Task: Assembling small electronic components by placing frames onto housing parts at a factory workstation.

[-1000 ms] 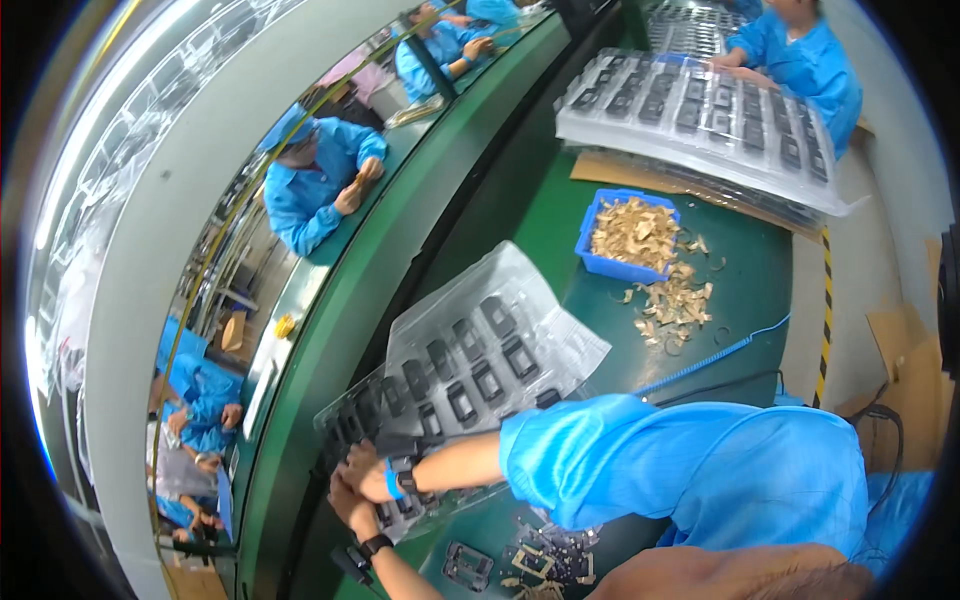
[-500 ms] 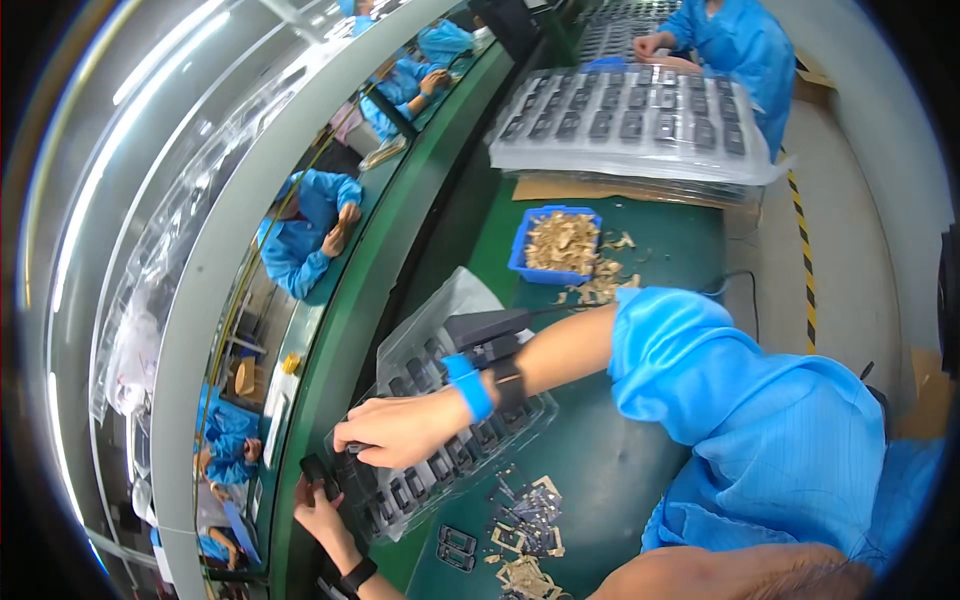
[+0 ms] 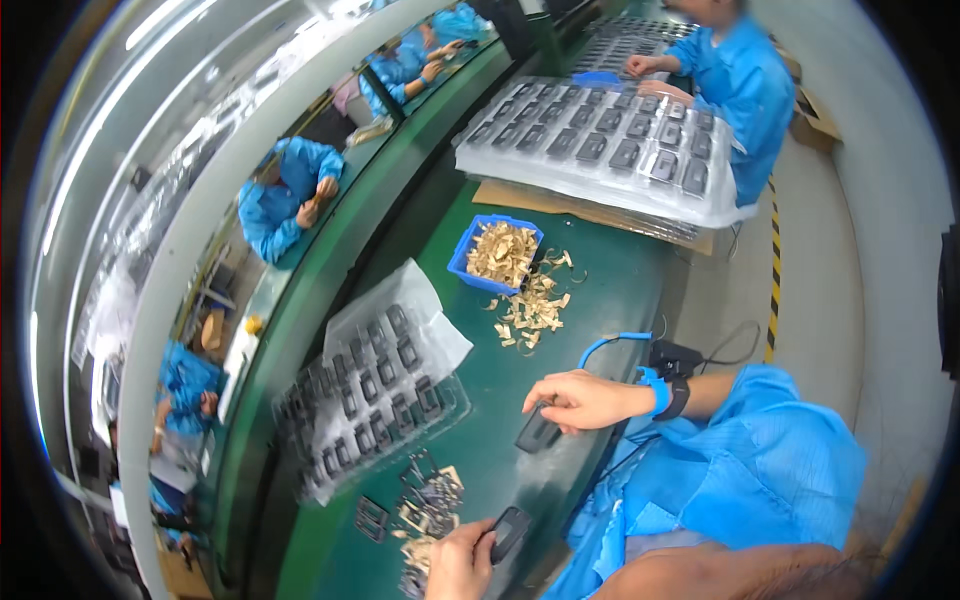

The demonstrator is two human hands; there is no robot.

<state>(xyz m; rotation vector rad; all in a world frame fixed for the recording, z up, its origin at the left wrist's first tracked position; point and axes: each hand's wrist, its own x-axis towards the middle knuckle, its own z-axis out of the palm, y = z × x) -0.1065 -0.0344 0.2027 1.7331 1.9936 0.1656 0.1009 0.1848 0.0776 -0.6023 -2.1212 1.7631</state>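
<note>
My left hand (image 3: 462,562) is closed around a black rectangular plastic casing (image 3: 512,530) near the lower edge. Above and to its right, my right hand (image 3: 590,400), with a blue wrist strap (image 3: 655,392), grips a second dark casing (image 3: 536,432) from above. Both casings are over the near right side of the green table (image 3: 470,450). To the left lies a clear tray (image 3: 455,405) with rows of black frame-like parts and a white sheet partly under them. Between the tray and my left hand is a heap of thin black and tan scraps (image 3: 430,497), beside a small pair of black frames (image 3: 371,518).
A blue bin (image 3: 458,268) of tan strips stands further up the table, with loose strips (image 3: 535,310) spilled beside it. Stacked trays of dark parts (image 3: 600,170) lie beyond. A co-worker (image 3: 740,90) stands behind them. A black cabled device (image 3: 675,355) sits near my right wrist.
Both hands have moved right from the tray to the near side of the table. My right hand has come away from the tray with a dark casing; my left still holds one.
</note>
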